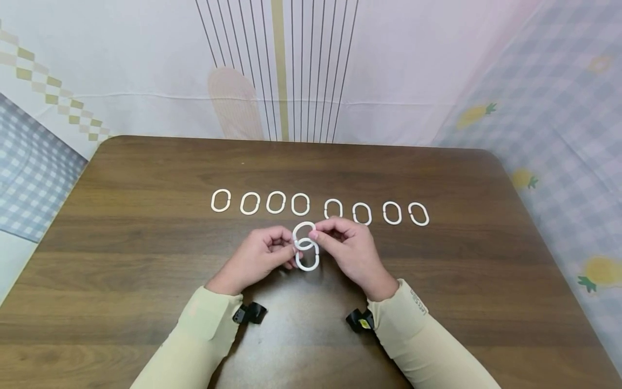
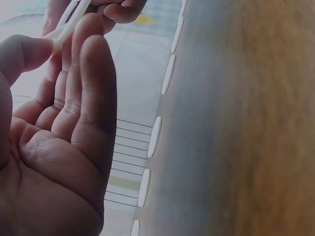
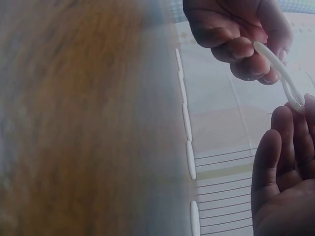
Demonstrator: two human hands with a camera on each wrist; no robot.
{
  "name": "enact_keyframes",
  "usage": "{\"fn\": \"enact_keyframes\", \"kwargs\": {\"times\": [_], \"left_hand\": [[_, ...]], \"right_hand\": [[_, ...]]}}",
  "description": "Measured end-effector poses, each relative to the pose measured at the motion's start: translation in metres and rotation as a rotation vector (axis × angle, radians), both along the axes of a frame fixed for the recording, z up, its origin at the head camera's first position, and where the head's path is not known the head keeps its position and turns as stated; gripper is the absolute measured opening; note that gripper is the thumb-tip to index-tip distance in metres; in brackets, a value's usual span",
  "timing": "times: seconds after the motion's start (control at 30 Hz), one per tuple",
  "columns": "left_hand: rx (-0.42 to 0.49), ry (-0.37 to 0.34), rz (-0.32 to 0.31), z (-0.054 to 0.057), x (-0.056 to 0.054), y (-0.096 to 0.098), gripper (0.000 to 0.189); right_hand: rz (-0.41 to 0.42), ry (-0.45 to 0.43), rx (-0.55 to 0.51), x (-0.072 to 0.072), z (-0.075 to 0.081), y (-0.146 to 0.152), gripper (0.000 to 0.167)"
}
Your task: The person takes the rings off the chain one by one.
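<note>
Two white oval rings, hooked through each other, are held above the table between both hands. The upper ring [image 1: 304, 223] has its right side pinched between thumb and fingers of my right hand [image 1: 355, 251]. Below it hangs the lower ring [image 1: 308, 268], showing a small break on its right side. My left hand [image 1: 262, 254] pinches at the left, near where the rings cross; which ring its thumb presses is hard to tell. In the right wrist view, the ring pair [image 3: 275, 61] spans from one hand's fingertips to the other's.
A row of several similar loose oval rings [image 1: 276, 193] lies across the brown wooden table [image 1: 146, 259] beyond the hands. Two of them sit just past the right hand's fingers. A patterned cloth [image 1: 398, 70] hangs behind the table and along its sides.
</note>
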State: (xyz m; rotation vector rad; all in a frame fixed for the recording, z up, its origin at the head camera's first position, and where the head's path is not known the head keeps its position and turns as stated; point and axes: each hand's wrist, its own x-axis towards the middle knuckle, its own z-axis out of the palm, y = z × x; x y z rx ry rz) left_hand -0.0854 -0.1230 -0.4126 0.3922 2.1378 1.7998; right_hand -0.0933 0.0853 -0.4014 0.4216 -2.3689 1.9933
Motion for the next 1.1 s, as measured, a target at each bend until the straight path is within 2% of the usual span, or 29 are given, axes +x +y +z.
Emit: {"fn": "enact_keyframes", "kwargs": {"times": [0.23,0.6,1.1], "left_hand": [[0.064,-0.059,0.078,0.0006,-0.0021,-0.0009,0.01],[0.131,-0.07,0.166,0.0025,-0.0049,-0.0062,0.017],[0.234,-0.129,0.251,0.004,-0.0074,-0.009,0.023]], "right_hand": [[-0.006,0.035,-0.008,-0.0007,-0.001,0.0018,0.009],[0.042,0.131,-0.001,-0.0032,-0.0015,0.0041,0.004],[0.052,0.146,0.001,-0.0061,-0.0046,0.0065,0.006]]}}
